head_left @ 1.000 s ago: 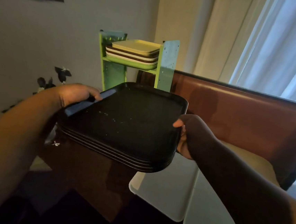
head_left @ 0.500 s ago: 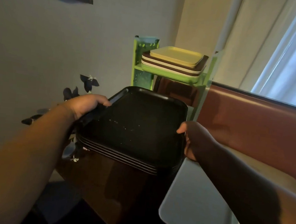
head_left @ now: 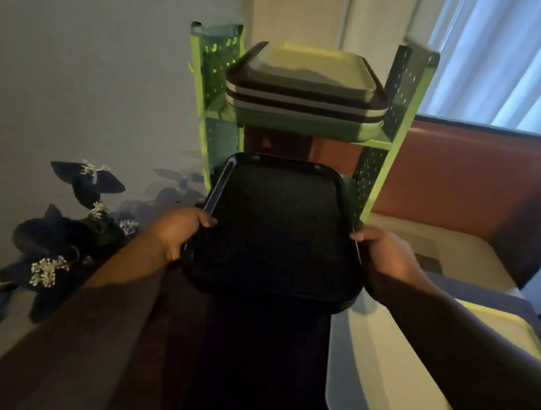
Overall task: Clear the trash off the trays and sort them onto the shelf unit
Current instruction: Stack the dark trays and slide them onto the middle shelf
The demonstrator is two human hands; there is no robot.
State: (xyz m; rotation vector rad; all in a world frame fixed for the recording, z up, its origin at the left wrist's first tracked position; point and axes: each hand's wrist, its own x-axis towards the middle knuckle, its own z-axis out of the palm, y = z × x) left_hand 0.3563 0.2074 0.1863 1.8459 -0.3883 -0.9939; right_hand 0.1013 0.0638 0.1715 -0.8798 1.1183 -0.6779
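Black trays (head_left: 276, 228), stacked, are held before the green shelf unit (head_left: 399, 124); my left hand (head_left: 177, 229) and right hand (head_left: 386, 259) each curl round a side rim. Mixed pale and brown trays (head_left: 306, 89) fill the upper shelf. Dark artificial foliage (head_left: 71, 235) lies left, a pale tray (head_left: 410, 383) near right, on the brown table (head_left: 83, 352). Curtains (head_left: 508, 56) hang far right.

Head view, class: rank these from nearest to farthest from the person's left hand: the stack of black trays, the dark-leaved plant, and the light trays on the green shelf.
1. Stack of black trays: gripped by the left hand at its left edge.
2. Dark-leaved plant: off to the left, by the wall.
3. Light trays: up ahead on the green shelf.
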